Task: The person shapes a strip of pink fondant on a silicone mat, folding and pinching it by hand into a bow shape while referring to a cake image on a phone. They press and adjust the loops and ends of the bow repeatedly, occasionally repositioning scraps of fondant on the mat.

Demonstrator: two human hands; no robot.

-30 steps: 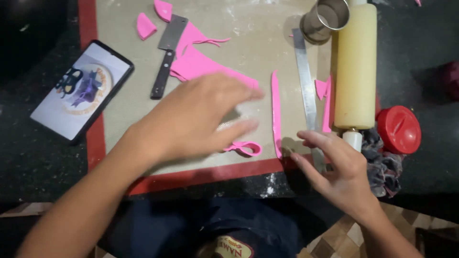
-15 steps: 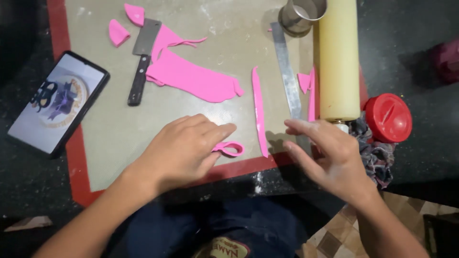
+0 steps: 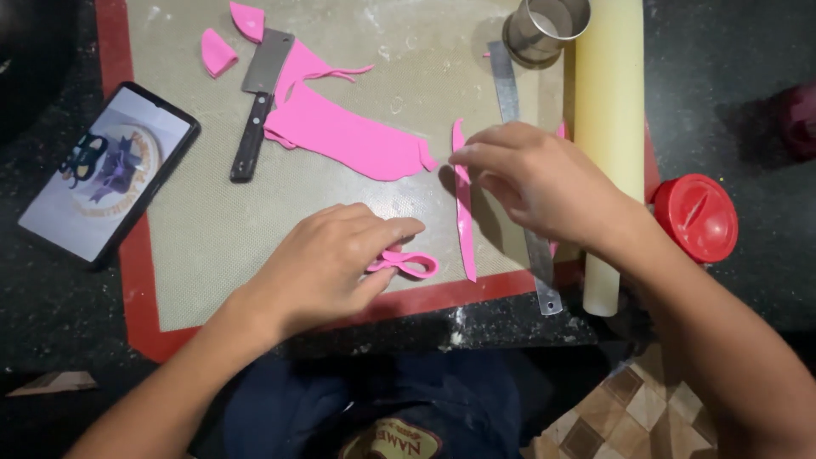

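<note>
Red-edged mat on dark counter; left hand pinching pink loop, right hand pinching strip.

A baking mat lay on the bench, with a phone overlapping its left edge. On the mat's far left a cleaver rested beside a flat fondant sheet, with two small offcuts beyond it. Near the mat's near edge lay a looped piece, a long strip just right of it, then a ruler and a rolling pin; a metal ring cutter stood at the far right, and a round lid lay off the mat, right of the pin.
</note>
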